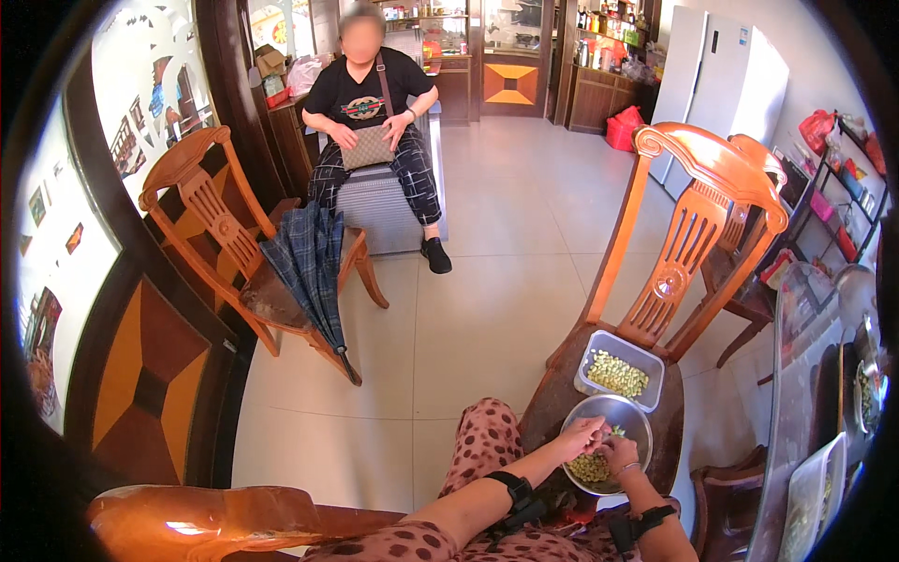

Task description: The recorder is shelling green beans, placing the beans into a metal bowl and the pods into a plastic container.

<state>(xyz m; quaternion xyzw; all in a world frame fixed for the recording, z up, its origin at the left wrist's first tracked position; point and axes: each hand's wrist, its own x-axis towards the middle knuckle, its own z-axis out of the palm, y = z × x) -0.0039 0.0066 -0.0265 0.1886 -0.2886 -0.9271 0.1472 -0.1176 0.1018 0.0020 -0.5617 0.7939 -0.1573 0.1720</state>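
Observation:
A round metal bowl (642, 427) stands on the seat of a wooden chair in front of me, with a layer of small pale green beans (590, 468) at its bottom. Both my hands are close together over it. My left hand (584, 438) is closed in a pinch at the bowl's left side. My right hand (622, 455) is also closed, fingers bent inward toward the left. A small green piece (617, 431) shows by the fingertips; which hand holds it is too small to tell. Touching the bowl's far side is a clear plastic container (658, 382) of similar pale green beans (616, 374).
The carved chair back (670, 281) rises beyond the container. At right is a glass-topped table (796, 375) bearing a white plastic tub (813, 496). Another chair (201, 206) at left holds a folded plaid umbrella (314, 267). A person (370, 112) sits farther back, holding a bag.

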